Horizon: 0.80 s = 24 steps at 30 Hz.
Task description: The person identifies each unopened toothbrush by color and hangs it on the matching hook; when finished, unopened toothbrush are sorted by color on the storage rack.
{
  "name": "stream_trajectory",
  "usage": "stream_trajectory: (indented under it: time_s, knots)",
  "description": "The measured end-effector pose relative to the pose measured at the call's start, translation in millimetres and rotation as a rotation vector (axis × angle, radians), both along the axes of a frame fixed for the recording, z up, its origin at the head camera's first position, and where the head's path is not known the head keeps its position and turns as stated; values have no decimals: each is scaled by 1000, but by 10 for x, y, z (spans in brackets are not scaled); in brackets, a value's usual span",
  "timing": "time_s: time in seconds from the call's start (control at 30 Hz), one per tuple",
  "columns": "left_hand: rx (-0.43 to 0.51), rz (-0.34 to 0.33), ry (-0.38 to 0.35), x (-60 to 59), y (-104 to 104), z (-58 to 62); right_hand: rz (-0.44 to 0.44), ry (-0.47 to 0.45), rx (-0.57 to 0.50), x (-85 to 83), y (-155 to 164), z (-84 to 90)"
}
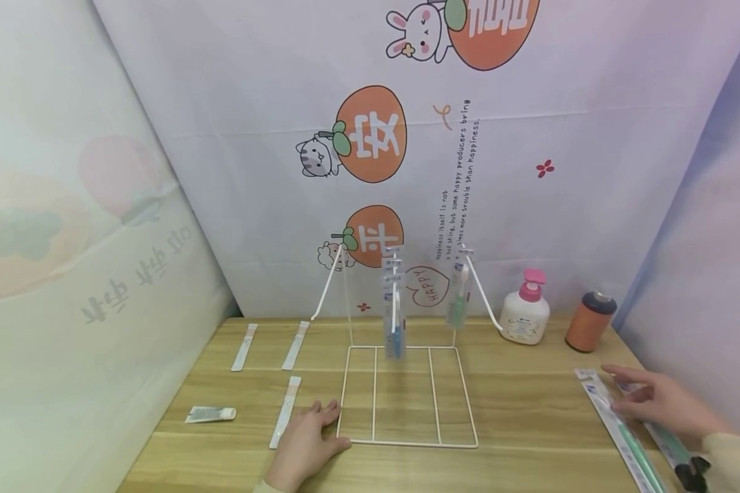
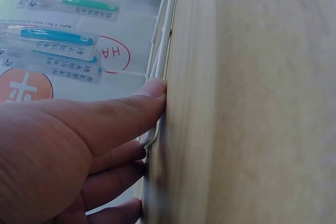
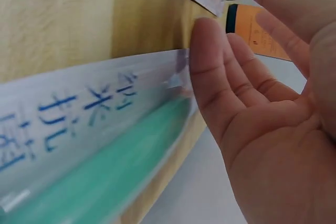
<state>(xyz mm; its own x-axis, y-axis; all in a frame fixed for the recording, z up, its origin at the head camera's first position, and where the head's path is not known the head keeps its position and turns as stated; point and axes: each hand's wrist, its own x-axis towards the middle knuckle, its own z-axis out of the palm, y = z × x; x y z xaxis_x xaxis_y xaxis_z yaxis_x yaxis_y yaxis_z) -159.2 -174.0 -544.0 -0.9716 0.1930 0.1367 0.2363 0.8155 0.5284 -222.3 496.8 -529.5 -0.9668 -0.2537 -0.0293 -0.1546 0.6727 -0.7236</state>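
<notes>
A white wire rack [image 1: 407,394] stands mid-table, with packaged toothbrushes hanging from it: a blue one [image 1: 395,318] and a green one [image 1: 459,298]. My left hand [image 1: 305,445] lies flat on the wood, its straight fingers [image 2: 149,90] touching the rack's front-left corner wire [image 2: 167,35]. My right hand [image 1: 654,400] hovers open, fingers extended, over two packaged green toothbrushes [image 1: 623,438] lying at the right edge; in the right wrist view its fingertips [image 3: 210,61] sit just above the package [image 3: 89,135].
Left of the rack lie three flat white packets [image 1: 286,411] and a small tube [image 1: 211,413]. A pump bottle with pink cap [image 1: 526,311] and an orange cylinder [image 1: 590,322] stand at the back right. Printed cloth walls [image 1: 222,137] enclose the wooden table [image 1: 530,411].
</notes>
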Motion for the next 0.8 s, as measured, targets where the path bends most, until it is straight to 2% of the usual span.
stream_trajectory:
  time_s: [0.17, 0.3, 0.67, 0.8]
  knots:
    - [-6, 1, 12, 0, 9, 15, 5, 95, 163, -19, 1, -36]
    - [-11, 1, 18, 4, 11, 23, -3, 153, 240, -46, -10, -68]
    - [-20, 11, 6, 16, 14, 21, -29, 249, 354, -45, -103, -104]
    - [-16, 7, 5, 11, 18, 26, -60, 237, 358, -64, -110, -98]
